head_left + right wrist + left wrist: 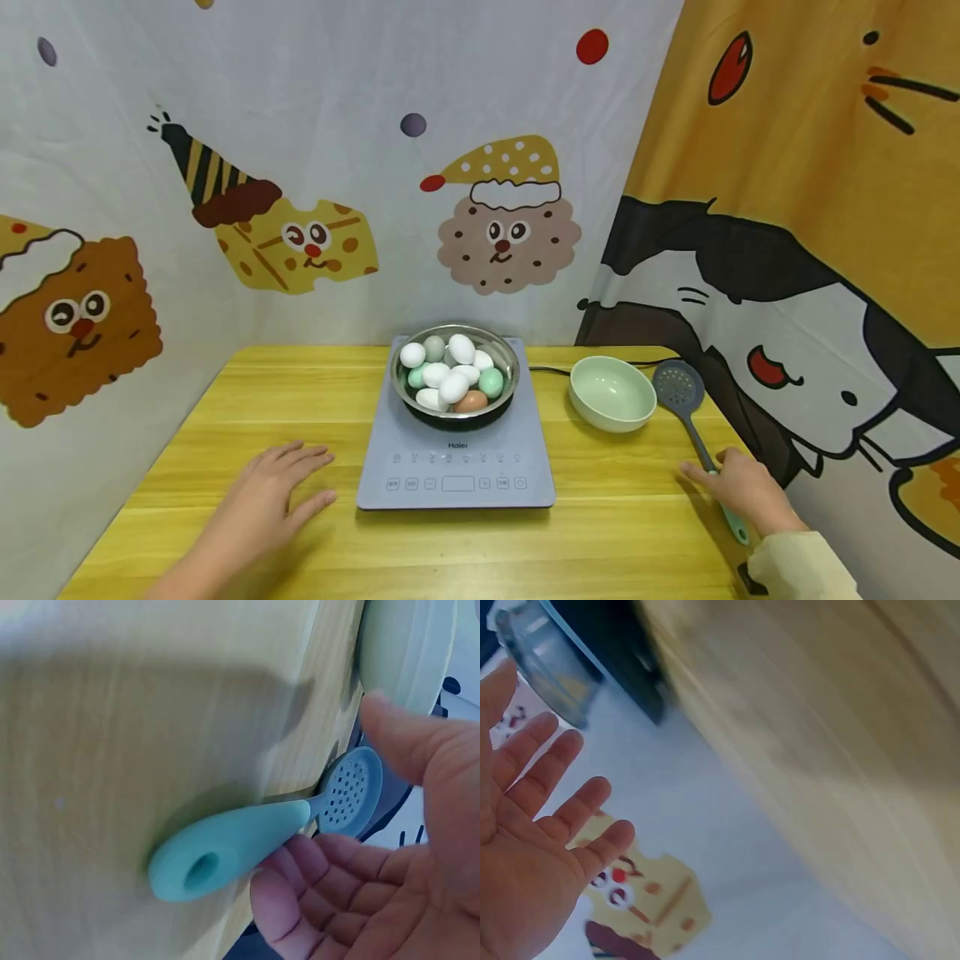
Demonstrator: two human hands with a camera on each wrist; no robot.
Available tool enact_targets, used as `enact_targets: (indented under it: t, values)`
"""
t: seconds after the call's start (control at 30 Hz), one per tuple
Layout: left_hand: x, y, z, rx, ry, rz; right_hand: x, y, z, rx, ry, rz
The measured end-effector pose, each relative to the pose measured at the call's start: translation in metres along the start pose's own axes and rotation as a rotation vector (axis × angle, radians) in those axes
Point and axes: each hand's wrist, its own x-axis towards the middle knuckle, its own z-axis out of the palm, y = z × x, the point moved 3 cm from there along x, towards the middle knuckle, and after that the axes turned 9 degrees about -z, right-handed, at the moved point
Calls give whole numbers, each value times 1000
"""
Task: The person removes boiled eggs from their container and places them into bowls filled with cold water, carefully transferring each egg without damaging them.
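A skimmer with a grey perforated head and a mint-green handle lies along the table's right side. My right hand is at that handle, its fingertips beside it and the thumb spread away, not closed round it. In the head view my left hand hovers left of the induction cooker with nothing in it. Its fingers are spread in the left wrist view. On the cooker stands a steel pan heaped with white, green and brown eggs.
Between the cooker and the skimmer stands a pale green bowl. A black cord runs behind the bowl from the cooker. The wooden table meets a printed curtain at the back and right.
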Motion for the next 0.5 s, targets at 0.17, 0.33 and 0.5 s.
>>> enact_targets:
  t: [0.17,0.33,0.5]
  values:
    - [4,27,6,18,-7,61,-4,4,2,4,-32,45]
    - [6,43,15,33,-64,34,-6,7,2,8,-47,31]
    - [5,51,23,37,-100,-11,-5,12,4,20,-55,-14]
